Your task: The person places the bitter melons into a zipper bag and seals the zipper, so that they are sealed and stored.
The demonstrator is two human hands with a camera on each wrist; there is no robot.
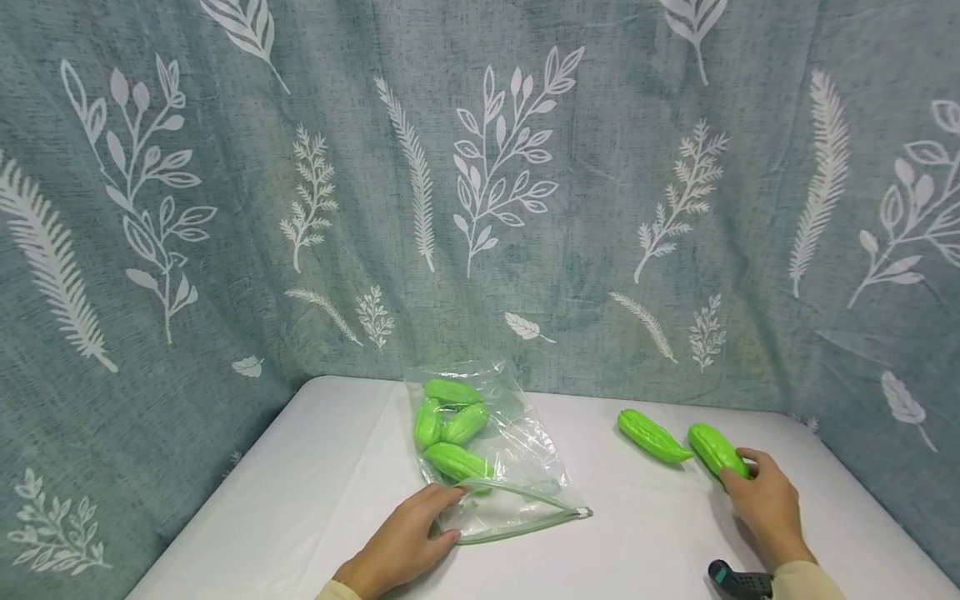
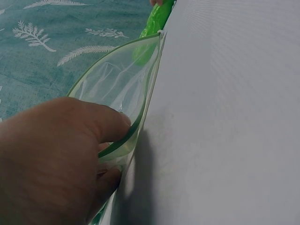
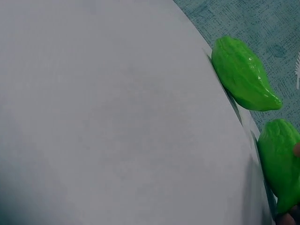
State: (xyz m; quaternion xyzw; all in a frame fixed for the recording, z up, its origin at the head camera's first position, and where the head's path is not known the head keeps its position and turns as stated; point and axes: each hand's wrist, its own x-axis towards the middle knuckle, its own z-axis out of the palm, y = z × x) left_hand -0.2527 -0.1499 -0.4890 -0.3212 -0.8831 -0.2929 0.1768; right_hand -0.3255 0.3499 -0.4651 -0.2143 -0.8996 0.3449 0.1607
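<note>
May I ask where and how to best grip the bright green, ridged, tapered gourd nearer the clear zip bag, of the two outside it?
I'd likely grip the bag-side gourd around its thick middle, from above, thumb on the near side: it lies on its side, uncovered. Its narrow tip looks a poorer hold, close to the other gourd, which the right hand grips.

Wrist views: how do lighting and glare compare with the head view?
Head view: brightest, with glints on the clear bag; left wrist view: dimmer, the left hand dark, a soft shadow on the table beside the bag; right wrist view: dim, darkening toward the lower-left corner, highlights on the untouched green vegetable.
</note>
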